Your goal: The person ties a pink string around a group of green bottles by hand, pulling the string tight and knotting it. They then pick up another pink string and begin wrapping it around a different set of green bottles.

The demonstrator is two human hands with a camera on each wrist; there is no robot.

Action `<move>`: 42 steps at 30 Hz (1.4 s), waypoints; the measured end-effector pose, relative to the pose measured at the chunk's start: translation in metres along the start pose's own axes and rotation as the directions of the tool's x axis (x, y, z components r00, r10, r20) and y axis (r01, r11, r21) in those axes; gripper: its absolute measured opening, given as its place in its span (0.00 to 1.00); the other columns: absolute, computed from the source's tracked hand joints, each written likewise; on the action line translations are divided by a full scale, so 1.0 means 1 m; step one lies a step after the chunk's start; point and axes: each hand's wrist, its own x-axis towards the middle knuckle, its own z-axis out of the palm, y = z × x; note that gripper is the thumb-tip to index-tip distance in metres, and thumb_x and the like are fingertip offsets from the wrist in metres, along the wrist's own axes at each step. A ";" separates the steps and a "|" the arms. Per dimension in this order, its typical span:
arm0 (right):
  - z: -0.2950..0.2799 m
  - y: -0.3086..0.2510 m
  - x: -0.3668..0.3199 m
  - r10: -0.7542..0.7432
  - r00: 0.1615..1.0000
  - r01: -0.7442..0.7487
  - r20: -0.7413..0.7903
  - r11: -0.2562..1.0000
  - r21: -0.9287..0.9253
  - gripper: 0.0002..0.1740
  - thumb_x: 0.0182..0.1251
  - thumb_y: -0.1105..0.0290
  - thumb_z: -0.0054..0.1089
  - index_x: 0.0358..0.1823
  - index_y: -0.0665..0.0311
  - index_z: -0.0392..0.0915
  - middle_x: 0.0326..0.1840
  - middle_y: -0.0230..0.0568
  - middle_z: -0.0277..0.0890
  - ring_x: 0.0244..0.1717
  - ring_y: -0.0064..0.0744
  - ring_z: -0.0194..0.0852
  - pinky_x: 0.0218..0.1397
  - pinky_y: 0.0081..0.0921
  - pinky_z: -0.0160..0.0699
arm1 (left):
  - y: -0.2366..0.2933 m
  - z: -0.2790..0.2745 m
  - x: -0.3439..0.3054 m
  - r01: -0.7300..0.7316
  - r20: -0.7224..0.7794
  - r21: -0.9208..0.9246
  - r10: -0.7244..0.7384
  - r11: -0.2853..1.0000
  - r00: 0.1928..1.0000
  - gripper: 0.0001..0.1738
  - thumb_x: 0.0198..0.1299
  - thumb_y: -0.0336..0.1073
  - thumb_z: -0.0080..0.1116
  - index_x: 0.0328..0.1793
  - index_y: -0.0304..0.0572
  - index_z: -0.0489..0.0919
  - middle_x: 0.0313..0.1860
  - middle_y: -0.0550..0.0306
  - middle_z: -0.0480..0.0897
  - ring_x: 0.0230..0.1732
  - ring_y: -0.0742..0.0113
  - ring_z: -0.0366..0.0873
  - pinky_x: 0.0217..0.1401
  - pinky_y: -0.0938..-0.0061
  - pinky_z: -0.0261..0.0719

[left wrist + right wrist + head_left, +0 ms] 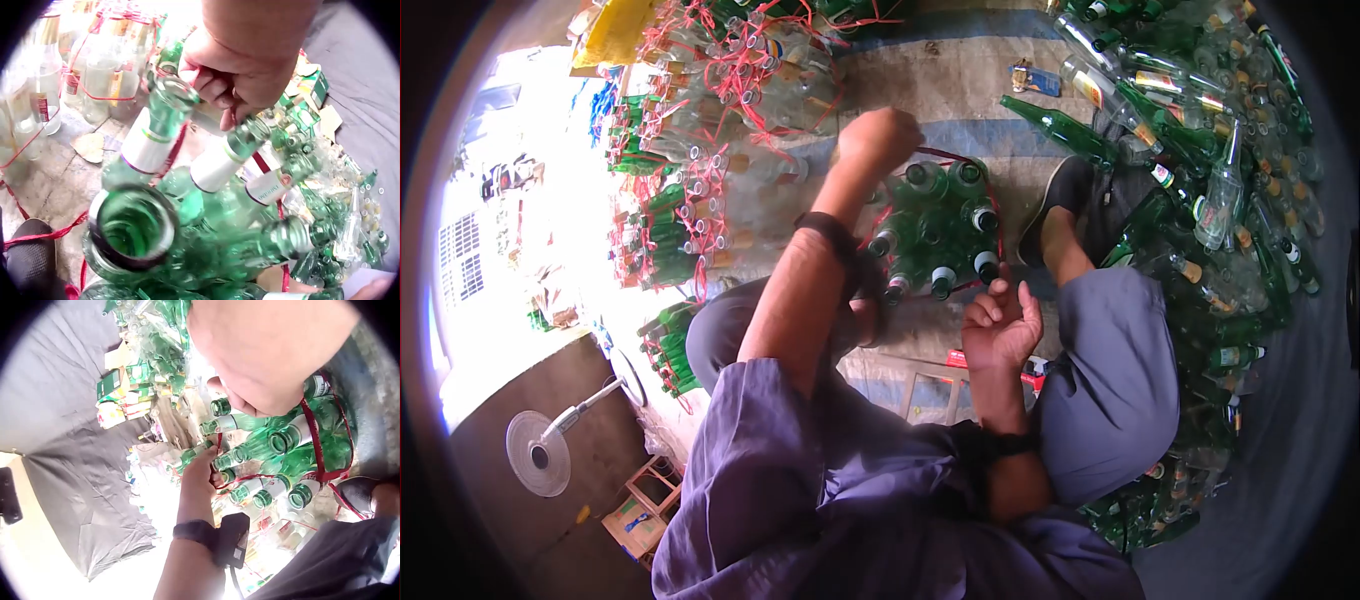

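A cluster of green glass bottles (pixel 931 232) stands upright on the floor sheet, with a red plastic ribbon (pixel 947 155) round it. Some bottles have white neck labels. At the cluster's far left corner, my left hand (pixel 880 140) grips the ribbon in curled fingers; in the left wrist view this red strand (pixel 174 153) runs down between the bottle necks. My right hand (pixel 1003 330) is at the near right corner, palm up, fingers loosely bent, fingertips right by a bottle neck (pixel 986 266). In the right wrist view its fingers are partly hidden behind the hand.
Ribbon-tied bundles of clear bottles (pixel 745 190) stand to the left. A large heap of loose bottles (pixel 1220 190) lies at the right. One green bottle (pixel 1055 130) lies near my shoe (pixel 1055 195). A fan (pixel 540 455) is at the lower left.
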 end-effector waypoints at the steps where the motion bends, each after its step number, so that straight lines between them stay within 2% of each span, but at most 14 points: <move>1: 0.000 0.001 0.001 0.003 1.000 -0.003 0.001 1.000 0.001 0.17 0.66 0.60 0.48 0.48 0.64 0.74 0.30 0.32 0.75 0.16 0.19 0.58 0.18 0.17 0.57 | -0.016 0.002 -0.002 -0.003 -0.026 -0.086 0.001 0.996 1.000 0.16 0.51 0.49 0.58 0.36 0.46 0.84 0.31 0.48 0.83 0.35 0.52 0.82 0.40 0.62 0.78; 8: -0.006 0.005 0.004 -0.020 0.999 0.021 0.038 0.999 -0.024 0.15 0.65 0.62 0.50 0.46 0.64 0.75 0.28 0.30 0.73 0.17 0.20 0.60 0.19 0.18 0.59 | -0.064 -0.003 -0.039 0.154 0.067 -0.446 -0.138 0.882 0.988 0.23 0.53 0.53 0.60 0.36 0.36 0.84 0.26 0.49 0.81 0.23 0.59 0.78 0.30 0.67 0.74; 11: -0.004 0.007 0.002 -0.051 0.998 0.053 0.035 0.995 -0.079 0.14 0.65 0.63 0.51 0.45 0.63 0.75 0.27 0.29 0.73 0.17 0.20 0.61 0.19 0.18 0.60 | -0.066 -0.007 -0.056 0.325 0.232 -0.846 -0.256 0.423 0.938 0.17 0.62 0.45 0.57 0.33 0.36 0.80 0.13 0.69 0.62 0.12 0.80 0.54 0.15 0.78 0.45; 12: -0.003 0.008 0.001 -0.069 0.997 0.071 0.025 0.992 -0.104 0.13 0.65 0.64 0.51 0.45 0.63 0.76 0.26 0.28 0.73 0.17 0.20 0.62 0.18 0.18 0.60 | -0.068 -0.009 -0.059 0.317 0.224 -0.850 -0.256 0.421 0.940 0.17 0.62 0.45 0.57 0.33 0.36 0.80 0.13 0.69 0.62 0.12 0.80 0.54 0.15 0.78 0.45; 14: -0.007 0.009 0.004 -0.082 0.996 0.085 0.033 0.988 -0.129 0.12 0.64 0.64 0.51 0.44 0.62 0.76 0.26 0.28 0.73 0.16 0.20 0.62 0.18 0.18 0.61 | -0.072 -0.012 -0.066 0.306 0.299 -0.948 -0.081 0.092 0.951 0.12 0.61 0.41 0.57 0.36 0.39 0.78 0.14 0.71 0.63 0.12 0.80 0.55 0.14 0.79 0.46; 18: -0.012 0.011 0.008 -0.122 0.992 0.127 0.036 0.972 -0.198 0.10 0.64 0.66 0.51 0.43 0.60 0.75 0.26 0.26 0.74 0.16 0.19 0.62 0.18 0.18 0.60 | -0.057 -0.027 -0.081 0.216 0.216 -0.976 -0.018 -0.023 0.976 0.07 0.59 0.35 0.58 0.39 0.41 0.75 0.15 0.71 0.64 0.12 0.80 0.56 0.14 0.81 0.49; 25: -0.015 0.011 0.009 -0.149 0.988 0.153 0.036 0.955 -0.255 0.10 0.62 0.65 0.52 0.43 0.59 0.76 0.24 0.24 0.74 0.16 0.19 0.62 0.18 0.17 0.60 | -0.065 -0.024 -0.103 0.146 0.142 -0.989 -0.106 0.032 0.984 0.05 0.53 0.26 0.57 0.37 0.39 0.75 0.16 0.69 0.67 0.12 0.80 0.58 0.14 0.82 0.53; 28: -0.013 0.013 0.011 -0.166 0.985 0.172 0.044 0.944 -0.281 0.10 0.62 0.65 0.52 0.42 0.59 0.76 0.25 0.24 0.75 0.16 0.19 0.62 0.19 0.17 0.59 | -0.080 -0.008 -0.105 0.157 0.086 -0.961 -0.293 0.227 0.952 0.04 0.52 0.29 0.60 0.33 0.37 0.77 0.17 0.65 0.70 0.15 0.78 0.64 0.16 0.79 0.61; 30: -0.013 0.012 0.009 -0.168 0.984 0.177 0.054 0.938 -0.299 0.10 0.62 0.66 0.53 0.41 0.59 0.77 0.25 0.25 0.76 0.16 0.19 0.62 0.19 0.17 0.59 | -0.096 0.021 -0.099 0.112 -0.141 -0.805 -0.372 0.583 0.918 0.08 0.50 0.33 0.63 0.28 0.36 0.79 0.18 0.57 0.76 0.19 0.67 0.74 0.23 0.71 0.71; 31: -0.014 0.011 0.008 -0.170 0.984 0.178 0.055 0.936 -0.302 0.10 0.62 0.66 0.53 0.41 0.59 0.77 0.25 0.25 0.76 0.16 0.19 0.62 0.19 0.17 0.59 | -0.102 0.032 -0.101 -0.084 -0.382 -0.499 -0.131 0.863 0.915 0.12 0.47 0.38 0.65 0.29 0.35 0.80 0.22 0.49 0.80 0.26 0.53 0.79 0.32 0.65 0.77; 32: -0.013 0.011 0.009 -0.161 0.985 0.171 0.059 0.938 -0.301 0.09 0.62 0.66 0.53 0.41 0.58 0.76 0.26 0.25 0.75 0.17 0.19 0.63 0.19 0.18 0.59 | -0.104 0.044 -0.102 0.161 -0.239 -0.465 -0.299 0.870 0.924 0.14 0.44 0.40 0.66 0.33 0.38 0.82 0.30 0.46 0.82 0.32 0.46 0.80 0.35 0.63 0.79; 35: -0.014 0.012 0.009 -0.158 0.985 0.170 0.063 0.935 -0.310 0.08 0.62 0.66 0.53 0.41 0.57 0.76 0.26 0.26 0.74 0.17 0.19 0.63 0.18 0.18 0.59 | -0.097 0.058 -0.125 0.140 -0.065 -0.047 -0.143 0.989 0.988 0.15 0.46 0.44 0.66 0.34 0.41 0.83 0.38 0.47 0.82 0.39 0.48 0.81 0.39 0.62 0.80; 38: -0.015 0.013 0.009 -0.171 0.983 0.184 0.070 0.930 -0.318 0.08 0.62 0.66 0.53 0.41 0.57 0.76 0.26 0.26 0.74 0.17 0.19 0.63 0.18 0.18 0.59 | -0.083 0.066 -0.132 0.378 -0.038 -0.309 -0.409 0.873 0.912 0.17 0.39 0.43 0.72 0.34 0.42 0.83 0.38 0.51 0.83 0.39 0.53 0.82 0.41 0.66 0.80; 42: -0.014 0.015 0.008 -0.193 0.979 0.204 0.066 0.914 -0.352 0.09 0.62 0.66 0.53 0.42 0.57 0.76 0.27 0.26 0.74 0.18 0.19 0.63 0.18 0.17 0.59 | -0.084 0.043 -0.124 0.124 -0.133 0.029 -0.119 0.992 0.984 0.15 0.42 0.41 0.70 0.35 0.43 0.83 0.36 0.50 0.83 0.40 0.54 0.82 0.41 0.66 0.79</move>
